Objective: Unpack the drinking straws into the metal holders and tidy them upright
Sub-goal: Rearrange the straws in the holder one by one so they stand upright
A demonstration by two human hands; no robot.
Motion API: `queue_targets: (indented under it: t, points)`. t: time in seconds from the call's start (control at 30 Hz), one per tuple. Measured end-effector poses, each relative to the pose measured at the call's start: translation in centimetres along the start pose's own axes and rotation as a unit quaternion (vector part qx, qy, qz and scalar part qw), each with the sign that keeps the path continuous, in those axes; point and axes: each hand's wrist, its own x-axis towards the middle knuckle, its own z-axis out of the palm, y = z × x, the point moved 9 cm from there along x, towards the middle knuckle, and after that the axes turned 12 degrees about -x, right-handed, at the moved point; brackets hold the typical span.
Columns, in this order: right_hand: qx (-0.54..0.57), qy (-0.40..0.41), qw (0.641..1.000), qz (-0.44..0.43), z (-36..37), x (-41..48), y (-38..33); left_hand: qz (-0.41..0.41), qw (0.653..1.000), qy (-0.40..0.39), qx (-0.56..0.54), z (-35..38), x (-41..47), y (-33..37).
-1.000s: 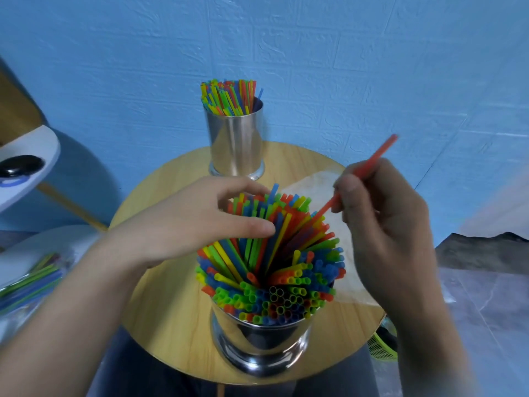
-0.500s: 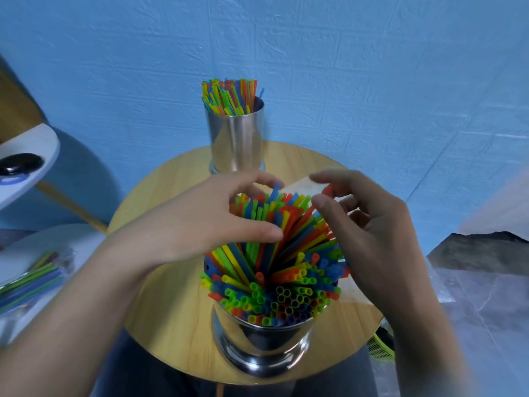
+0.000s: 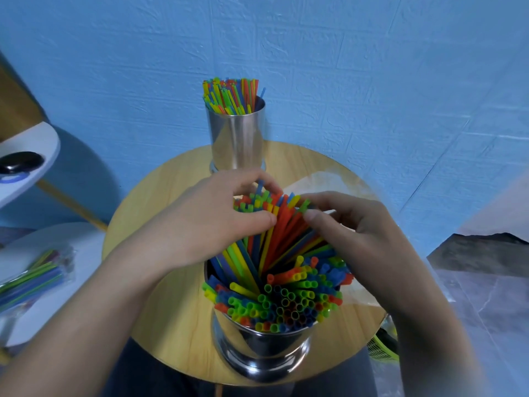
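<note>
Both hands are gripping the far tops of the straws [image 3: 274, 253] standing in the near metal holder [image 3: 263, 353] on the round table [image 3: 171, 325]. The left hand [image 3: 206, 222] is curling narrow, thumb and fingers closing on a clump of tips. The right hand [image 3: 357, 236] is pinching red and green straws just beside the left thumb. Beyond the fingers, a second holder [image 3: 237, 138] is standing full of upright straws.

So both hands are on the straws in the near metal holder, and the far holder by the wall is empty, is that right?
Not quite. The head view shows the far holder full of straws. Both the left hand and right hand are indeed on the straws in the near holder.
</note>
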Motion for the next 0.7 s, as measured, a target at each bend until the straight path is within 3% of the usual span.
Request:
queue_targets:
  t: [0.57,0.7]
  points:
    - [0.003,0.071,0.997,-0.041,-0.5,0.3,-1.6,0.039,0.999,-0.013,-0.024,0.4,-0.4,1.2]
    - [0.03,0.097,0.993,-0.056,-1.0,-0.1,-2.0,0.092,0.995,-0.012,-0.038,0.4,-0.5,2.7]
